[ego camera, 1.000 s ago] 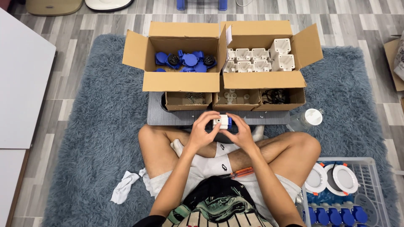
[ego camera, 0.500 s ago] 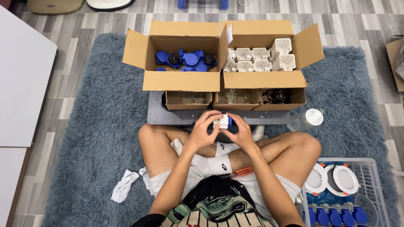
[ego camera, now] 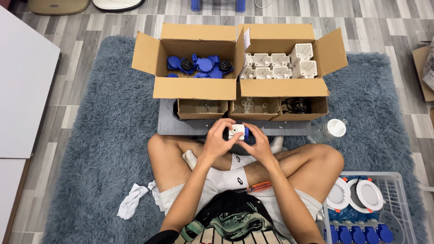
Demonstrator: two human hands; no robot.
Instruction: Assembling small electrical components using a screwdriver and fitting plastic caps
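I sit cross-legged on a blue-grey shaggy rug (ego camera: 99,135). Both hands meet in front of my shins around a small white plastic housing with a blue part (ego camera: 238,131). My left hand (ego camera: 218,140) grips its left side, my right hand (ego camera: 258,142) its right side, fingers curled over it. Most of the piece is hidden by my fingers. It hovers just above the near edge of a grey board (ego camera: 172,124).
Two open cardboard boxes stand ahead: the left box (ego camera: 194,88) holds blue caps, the right box (ego camera: 285,88) white housings. Three small trays (ego camera: 253,115) of screws and small parts sit in front. A clear bottle (ego camera: 327,131) and a wire basket (ego camera: 398,180) are at right.
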